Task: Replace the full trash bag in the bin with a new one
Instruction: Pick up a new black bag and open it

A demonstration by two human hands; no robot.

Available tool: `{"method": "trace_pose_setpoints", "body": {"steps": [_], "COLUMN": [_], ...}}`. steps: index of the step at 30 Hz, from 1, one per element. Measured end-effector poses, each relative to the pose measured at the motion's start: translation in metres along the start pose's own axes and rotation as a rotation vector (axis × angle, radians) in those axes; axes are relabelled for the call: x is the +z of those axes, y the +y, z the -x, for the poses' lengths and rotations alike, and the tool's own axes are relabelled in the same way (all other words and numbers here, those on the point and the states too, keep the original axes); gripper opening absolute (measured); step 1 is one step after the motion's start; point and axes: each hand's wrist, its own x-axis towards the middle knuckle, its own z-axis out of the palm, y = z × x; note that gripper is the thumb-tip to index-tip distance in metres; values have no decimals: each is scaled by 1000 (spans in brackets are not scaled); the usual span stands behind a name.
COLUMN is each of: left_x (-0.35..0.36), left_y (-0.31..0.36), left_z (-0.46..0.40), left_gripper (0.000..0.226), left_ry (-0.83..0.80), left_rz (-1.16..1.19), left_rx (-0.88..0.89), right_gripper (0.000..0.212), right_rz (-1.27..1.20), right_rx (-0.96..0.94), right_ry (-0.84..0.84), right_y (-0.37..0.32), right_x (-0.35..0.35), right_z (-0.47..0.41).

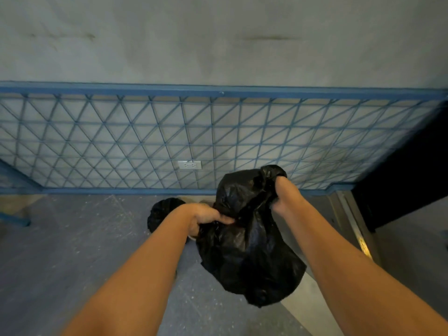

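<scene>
Black bag (249, 251): I see it lifted clear of the floor, hanging between both hands at about 5 o'clock from frame centre.
Why held so: my guess is the two grips spread the plastic, either to open its mouth or to gather it; I cannot tell which.
Left hand (206, 218): clenched on a fold of the bag at its 9 o'clock edge.
Right hand (282, 195): closed around the bunched top at 1 o'clock, raised higher.
Second black bag (162, 210): on the floor (72, 238) behind the left wrist.
Bin: not in view.

A grey speckled floor (72, 251) carries a black bag (161, 212).
</scene>
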Motion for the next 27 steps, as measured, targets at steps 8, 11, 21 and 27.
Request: {"method": "trace_pose_setpoints", "body": {"steps": [8,11,21,27], "left_x": [3,0,-30,0], "left_y": [23,24,-2,5], "left_z": [-20,-26,-20,-38], "left_gripper": [41,42,38,16], "left_ry": [295,329,268,175], "left_rz": [532,540,837,684], "left_rx": [276,304,357,343], "right_gripper": [106,43,36,29], "right_rz": [788,632,-253,111], "right_rx": [-61,-61,24,-48], "right_ry": [9,26,210,-160], "right_y": [17,17,-7,11], "right_x": [2,-3,-20,0], "right_z": [19,14,17,49]}}
